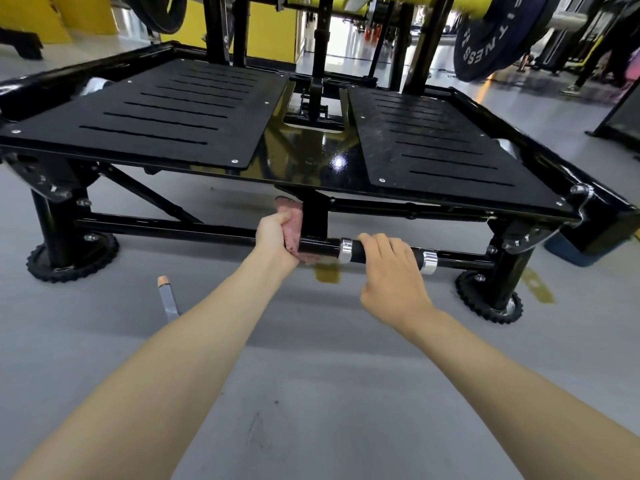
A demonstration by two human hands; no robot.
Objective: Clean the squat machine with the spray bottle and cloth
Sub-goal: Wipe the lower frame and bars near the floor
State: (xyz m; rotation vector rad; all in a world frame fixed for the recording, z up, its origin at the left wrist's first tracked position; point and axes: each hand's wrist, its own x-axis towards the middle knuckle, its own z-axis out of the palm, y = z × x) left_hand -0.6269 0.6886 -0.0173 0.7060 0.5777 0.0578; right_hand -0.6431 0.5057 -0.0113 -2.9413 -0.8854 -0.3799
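The black squat machine point(311, 161) fills the view above and beyond both hands, its two slotted foot plates point(156, 112) spreading to either side of a glossy middle strip. Far beyond the right hand, up at the top right, hangs a dark weight plate point(491, 36). The grey floor point(311, 375) lies beneath both forearms. A low black bar point(173, 232) runs across the front of the frame, straight through both grips. The right hand point(391, 271) is curled over the top of this bar, fingers wrapped round the stretch between two silver collars point(345, 250). Just to its left, the left hand point(273, 237) clutches a bunched pink cloth point(292, 220), pressing it against the bar and the side of the short black post point(315, 216) that meets the bar there. The spray bottle point(166, 296), with an orange cap, is on the floor to the left of the left forearm, nearer the person than the cloth, untouched by either hand.
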